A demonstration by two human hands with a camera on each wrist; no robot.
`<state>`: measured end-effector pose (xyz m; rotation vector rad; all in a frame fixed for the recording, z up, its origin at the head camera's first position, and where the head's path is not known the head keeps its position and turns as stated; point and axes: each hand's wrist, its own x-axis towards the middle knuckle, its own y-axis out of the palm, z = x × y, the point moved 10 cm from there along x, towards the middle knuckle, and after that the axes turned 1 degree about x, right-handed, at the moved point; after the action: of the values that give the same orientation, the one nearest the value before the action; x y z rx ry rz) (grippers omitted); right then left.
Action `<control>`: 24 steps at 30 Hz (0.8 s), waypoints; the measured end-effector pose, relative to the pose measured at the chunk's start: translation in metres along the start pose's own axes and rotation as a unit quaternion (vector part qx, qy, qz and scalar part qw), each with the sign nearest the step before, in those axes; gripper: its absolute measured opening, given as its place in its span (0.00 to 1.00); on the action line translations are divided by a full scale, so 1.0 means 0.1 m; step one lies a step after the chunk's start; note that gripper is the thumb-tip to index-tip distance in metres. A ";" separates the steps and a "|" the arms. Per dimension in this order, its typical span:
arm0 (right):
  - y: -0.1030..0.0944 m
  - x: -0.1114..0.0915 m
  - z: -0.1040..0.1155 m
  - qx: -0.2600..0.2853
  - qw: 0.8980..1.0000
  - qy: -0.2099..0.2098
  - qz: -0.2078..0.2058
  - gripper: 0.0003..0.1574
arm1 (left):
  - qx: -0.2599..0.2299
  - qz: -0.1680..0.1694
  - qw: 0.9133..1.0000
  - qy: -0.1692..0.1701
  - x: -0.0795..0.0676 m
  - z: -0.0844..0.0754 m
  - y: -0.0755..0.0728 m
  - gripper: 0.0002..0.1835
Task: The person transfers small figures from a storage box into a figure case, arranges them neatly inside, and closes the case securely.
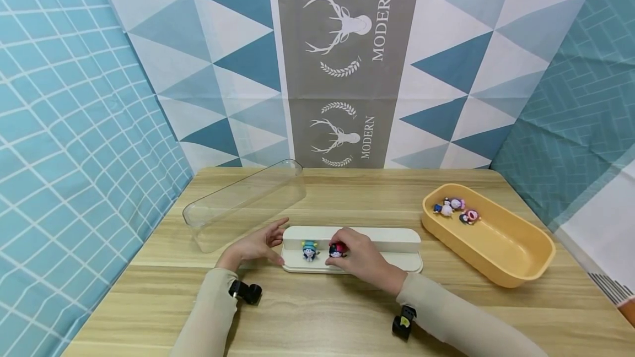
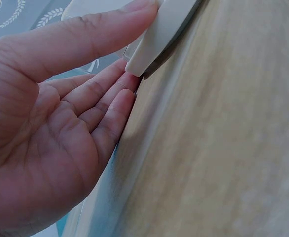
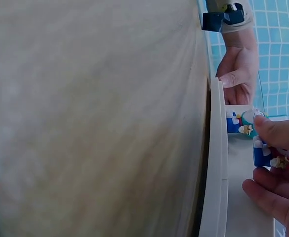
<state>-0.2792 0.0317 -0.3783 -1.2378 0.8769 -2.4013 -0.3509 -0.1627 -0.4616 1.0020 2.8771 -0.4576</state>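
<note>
Currently, a red-topped figurine (image 1: 338,250) is pinched in the right hand (image 1: 363,257) over the white tray (image 1: 408,261), beside a blue-hatted figurine (image 1: 309,251) on its base. The left hand (image 1: 254,244), fingers loosely extended, touches the tray's end. Rightward, a yellow bin (image 1: 503,244) holds more figurines (image 1: 468,216). Only the right wrist view shows gold stars (image 3: 281,162) on the first two.

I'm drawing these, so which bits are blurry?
Right wrist view: tabletop softly blurred; left wrist view: tabletop smeared too, but palm creases on the left hand show; head view: teal-topped figure small yet fairly clear.
</note>
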 end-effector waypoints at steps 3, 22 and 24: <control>0.03 0.02 0.01 -0.024 1.000 -0.001 0.013 0.24 | 0.000 0.000 1.000 0.000 0.00 0.00 0.00 0.62; 0.15 0.16 0.10 -0.240 0.965 -0.096 0.034 0.34 | -0.002 0.002 1.000 0.003 0.00 -0.01 0.00 0.61; 0.16 0.17 0.07 -0.236 0.967 -0.089 0.041 0.35 | -0.001 0.002 1.000 0.003 0.00 -0.01 0.00 0.61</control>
<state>-0.2836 0.0085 -0.3750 -1.5160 1.4649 -2.0377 -0.3504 -0.1624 -0.4610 1.0094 2.8803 -0.4507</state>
